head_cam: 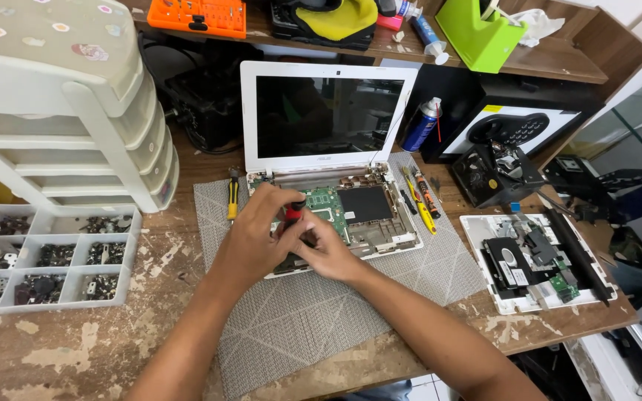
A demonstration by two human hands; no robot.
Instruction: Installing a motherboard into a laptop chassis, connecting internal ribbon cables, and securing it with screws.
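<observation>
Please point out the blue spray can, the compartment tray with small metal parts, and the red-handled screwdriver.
Blue spray can [419, 125], head view, on its body.
Compartment tray [62, 215], head view, on its upper rim.
Red-handled screwdriver [292, 212], head view, on its handle.

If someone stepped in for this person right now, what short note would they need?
Left hand and right hand meet on a red-handled screwdriver, tip down in the opened white laptop.
Laptop sits on a grey mat, screen up and dark, keyboard cover off, green circuit board exposed.
Removed white cover with parts lies to the right; sorted parts tray on the left.
Spare screwdrivers lie beside the laptop.
Inner parts are still in place.
</observation>
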